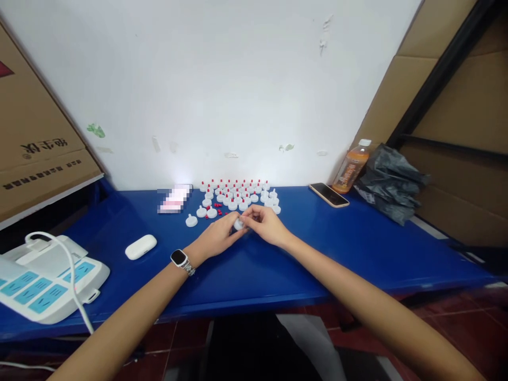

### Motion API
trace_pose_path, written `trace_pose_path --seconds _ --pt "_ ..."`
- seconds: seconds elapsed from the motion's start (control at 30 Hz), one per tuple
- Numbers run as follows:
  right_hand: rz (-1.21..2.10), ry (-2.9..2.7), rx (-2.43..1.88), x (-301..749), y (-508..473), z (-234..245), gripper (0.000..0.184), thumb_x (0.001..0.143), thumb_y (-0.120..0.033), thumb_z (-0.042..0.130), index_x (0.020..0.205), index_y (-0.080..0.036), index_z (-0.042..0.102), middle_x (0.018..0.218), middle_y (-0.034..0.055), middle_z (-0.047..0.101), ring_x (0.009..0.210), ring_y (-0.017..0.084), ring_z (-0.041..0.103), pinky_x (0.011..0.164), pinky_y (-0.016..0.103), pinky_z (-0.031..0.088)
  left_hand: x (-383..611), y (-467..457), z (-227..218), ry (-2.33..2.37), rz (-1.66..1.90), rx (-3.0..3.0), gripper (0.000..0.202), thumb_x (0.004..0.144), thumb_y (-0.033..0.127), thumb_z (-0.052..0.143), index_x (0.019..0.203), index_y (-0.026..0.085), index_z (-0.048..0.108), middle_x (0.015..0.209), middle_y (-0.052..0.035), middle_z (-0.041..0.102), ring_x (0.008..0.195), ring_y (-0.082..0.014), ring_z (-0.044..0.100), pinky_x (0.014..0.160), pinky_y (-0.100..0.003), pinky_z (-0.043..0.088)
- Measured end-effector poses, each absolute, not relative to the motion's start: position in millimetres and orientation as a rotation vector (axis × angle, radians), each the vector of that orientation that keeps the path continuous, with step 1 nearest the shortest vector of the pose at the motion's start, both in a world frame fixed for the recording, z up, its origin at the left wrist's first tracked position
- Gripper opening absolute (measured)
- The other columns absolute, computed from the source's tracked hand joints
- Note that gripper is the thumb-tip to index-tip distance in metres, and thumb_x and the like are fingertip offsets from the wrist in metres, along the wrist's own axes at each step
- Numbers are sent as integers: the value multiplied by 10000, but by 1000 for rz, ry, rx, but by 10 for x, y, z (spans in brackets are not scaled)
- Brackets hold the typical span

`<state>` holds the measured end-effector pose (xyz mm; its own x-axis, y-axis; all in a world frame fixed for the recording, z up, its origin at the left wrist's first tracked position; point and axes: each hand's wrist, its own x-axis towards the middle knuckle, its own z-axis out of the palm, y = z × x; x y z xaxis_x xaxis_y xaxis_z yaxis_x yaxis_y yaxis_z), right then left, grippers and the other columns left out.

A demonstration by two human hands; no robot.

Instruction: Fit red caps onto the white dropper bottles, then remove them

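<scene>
My left hand [218, 234] is closed around a white plastic nozzle cap [238, 224] above the blue table. Thumb and fingers of my right hand [265, 223] pinch together at the top of that same cap; whether a small red tip sits between them is hidden. Behind my hands stand several white caps with red tips [234, 193] in close rows. A few white caps without red tips [191, 220] lie to the left, and more bare caps [273, 202] stand at the right end. Several loose red tips [217, 205] are scattered just behind my left hand.
On the blue table [341, 254], a power strip [59, 286] with a white cable and a white oval case [141, 247] lie left. A lit phone [175, 199] is at the back. Rightward are another phone [329, 194], an orange drink bottle [351, 166] and a black plastic bag [391, 182].
</scene>
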<state>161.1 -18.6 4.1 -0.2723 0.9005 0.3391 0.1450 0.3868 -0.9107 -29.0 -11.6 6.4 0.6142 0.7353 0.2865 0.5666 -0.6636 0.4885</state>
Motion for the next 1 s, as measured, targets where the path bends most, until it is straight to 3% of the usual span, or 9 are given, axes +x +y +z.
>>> trace_pose_path --seconds 0.1,0.17,0.3,0.43,0.53,0.73,1.0 --pt "940 -1630 -936 1532 -42 47 323 926 -485 549 871 -182 648 702 18 680 637 143 624 652 268 483 -414 -33 128 1094 664 2428 316 947 513 491 890 204 509 670 25 543 565 -141 499 550 -268 334" --pt "862 -1668 -1023 1488 68 32 302 958 -425 498 888 -178 656 655 11 664 594 139 601 624 262 464 -538 33 180 1193 734 2380 341 937 523 497 840 197 522 594 38 493 532 -135 465 534 -267 299" --pt "565 -1998 -1243 1373 208 -6 148 894 -255 586 957 -195 706 725 18 700 644 150 620 643 261 440 -784 130 260 1293 876 2254 382 936 529 487 772 185 517 631 24 514 563 -127 454 545 -254 306" --pt "298 -2196 -1376 1242 241 10 204 902 -264 599 1056 -213 724 917 70 721 790 191 642 674 279 432 -878 156 277 1286 896 2222 353 907 486 525 728 183 505 615 28 501 560 -120 433 535 -249 290" --pt "191 -2255 -1414 1173 253 30 191 917 -267 585 1028 -212 730 992 96 702 844 217 640 685 293 432 -849 141 270 1267 849 2247 323 890 459 536 733 176 546 616 19 535 564 -125 451 542 -252 309" --pt "131 -2310 -1380 1187 240 34 114 898 -182 585 899 -199 698 972 84 676 861 209 635 681 286 419 -724 107 204 1214 752 2320 266 846 383 564 675 182 531 585 23 527 549 -121 447 542 -262 311" --pt "196 -2274 -1269 1449 64 27 79 898 -198 579 896 -190 657 960 79 685 898 199 643 715 284 448 -543 -18 156 1067 613 2313 294 848 437 576 701 192 506 604 18 550 536 -126 476 523 -264 335"
